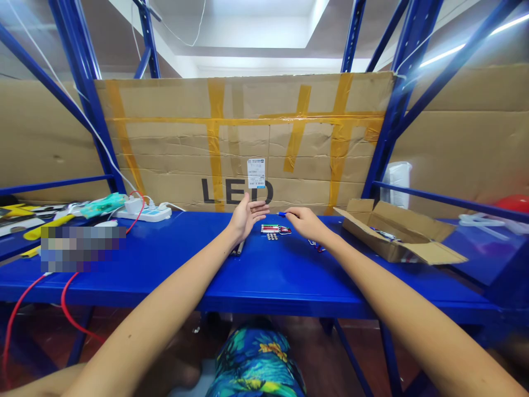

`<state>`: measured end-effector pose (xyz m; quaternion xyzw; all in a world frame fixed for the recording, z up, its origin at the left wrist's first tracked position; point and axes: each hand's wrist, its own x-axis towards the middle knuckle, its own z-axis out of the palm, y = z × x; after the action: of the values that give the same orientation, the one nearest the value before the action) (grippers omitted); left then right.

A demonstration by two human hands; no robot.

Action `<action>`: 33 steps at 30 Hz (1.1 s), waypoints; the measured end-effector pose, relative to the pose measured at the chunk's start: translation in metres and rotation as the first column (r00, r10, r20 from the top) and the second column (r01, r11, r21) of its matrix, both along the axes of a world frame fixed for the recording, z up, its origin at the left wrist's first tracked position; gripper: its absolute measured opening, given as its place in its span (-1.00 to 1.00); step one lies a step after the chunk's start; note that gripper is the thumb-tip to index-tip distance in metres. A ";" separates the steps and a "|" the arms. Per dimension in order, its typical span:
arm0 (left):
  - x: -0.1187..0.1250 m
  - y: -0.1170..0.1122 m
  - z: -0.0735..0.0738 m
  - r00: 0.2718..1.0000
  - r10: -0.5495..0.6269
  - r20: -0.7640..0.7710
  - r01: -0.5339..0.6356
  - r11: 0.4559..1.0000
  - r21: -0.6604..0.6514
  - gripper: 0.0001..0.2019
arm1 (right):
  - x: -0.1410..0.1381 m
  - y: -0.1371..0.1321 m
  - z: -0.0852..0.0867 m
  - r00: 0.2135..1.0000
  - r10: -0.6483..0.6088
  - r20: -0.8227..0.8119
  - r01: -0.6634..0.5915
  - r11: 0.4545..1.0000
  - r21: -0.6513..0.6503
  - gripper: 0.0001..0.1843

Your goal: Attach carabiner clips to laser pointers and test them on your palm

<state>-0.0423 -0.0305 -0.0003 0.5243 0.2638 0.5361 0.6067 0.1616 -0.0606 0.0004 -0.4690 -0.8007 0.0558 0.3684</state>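
My left hand is raised over the blue table with its fingers stretched out and nothing in them. To its right, my right hand is closed round a slim blue pen-like piece, whose end sticks out toward the left hand. Between the hands lie several thin metallic tubes in red, green and silver. Just in front of them sit several small round silver pieces, like button cells. Dark slim rods lie partly hidden by my left wrist. Small red and blue pieces rest beside my right forearm.
An open cardboard box on the right holds several slim items. At left are a white power strip, a yellow-handled tool and red cables. A large cardboard sheet stands behind the blue tabletop.
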 end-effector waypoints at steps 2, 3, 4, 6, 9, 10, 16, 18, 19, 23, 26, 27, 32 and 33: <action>0.000 0.000 0.000 1.000 -0.005 0.000 0.005 1.000 0.000 -0.31 | -0.001 -0.001 0.001 1.000 0.000 0.013 0.000 1.000 0.006 -0.64; 0.001 0.000 0.000 1.000 -0.007 -0.001 0.007 1.000 -0.001 -0.31 | -0.001 -0.002 0.001 1.000 0.002 0.015 -0.002 1.000 0.009 -0.64; 0.001 0.000 0.000 1.000 -0.008 -0.001 0.008 1.000 -0.002 -0.31 | -0.001 -0.002 0.001 1.000 0.003 0.018 -0.004 1.000 0.011 -0.64; 0.001 0.000 0.000 1.000 -0.009 0.000 0.009 1.000 -0.003 -0.30 | -0.001 -0.003 0.001 1.000 0.000 0.020 -0.001 1.000 0.020 -0.65; 0.001 -0.001 0.000 1.000 -0.015 -0.003 0.015 1.000 -0.001 -0.29 | -0.001 -0.004 0.003 0.999 -0.030 0.021 0.029 0.999 0.040 -0.65; 0.001 0.000 -0.001 1.000 -0.017 -0.006 0.017 1.000 0.001 -0.29 | -0.001 -0.005 0.004 0.999 -0.038 0.019 0.037 0.998 0.045 -0.65; 0.000 0.001 -0.002 1.000 -0.022 -0.017 0.022 1.000 0.020 -0.30 | -0.002 -0.007 0.006 1.000 -0.024 -0.018 0.024 0.999 0.036 -0.65; 0.000 0.001 -0.002 1.000 -0.024 -0.017 0.025 1.000 0.019 -0.29 | -0.002 -0.006 0.005 0.999 -0.026 -0.019 0.027 0.999 0.034 -0.65; 0.000 0.001 -0.002 1.000 -0.026 -0.017 0.027 1.000 0.017 -0.29 | -0.002 -0.006 0.005 0.999 -0.037 -0.017 0.037 0.998 0.042 -0.65; 0.001 -0.001 -0.001 0.999 -0.029 -0.014 0.030 0.999 0.011 -0.30 | -0.003 -0.007 0.004 0.994 -0.110 0.001 0.109 0.989 0.096 -0.67; 0.001 -0.001 -0.001 1.000 -0.028 0.000 0.028 1.000 0.010 -0.30 | -0.004 -0.009 0.005 0.995 -0.098 0.000 0.097 0.990 0.099 -0.68; 0.001 -0.001 -0.001 1.000 -0.027 0.005 0.027 1.000 0.008 -0.30 | -0.004 -0.009 0.005 0.996 -0.087 0.001 0.087 0.991 0.099 -0.69; 0.002 0.000 -0.002 0.999 -0.020 0.028 0.020 1.000 -0.002 -0.30 | -0.003 -0.008 0.005 0.995 -0.101 0.015 0.099 0.990 0.102 -0.70; 0.002 0.000 -0.002 0.999 -0.020 0.034 0.020 1.000 -0.007 -0.30 | -0.003 -0.007 0.005 0.996 -0.093 0.003 0.092 0.992 0.091 -0.70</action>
<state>-0.0402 -0.0304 -0.0018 0.5155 0.2500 0.5380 0.6183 0.1588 -0.0679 0.0052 -0.4886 -0.7811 0.0005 0.3887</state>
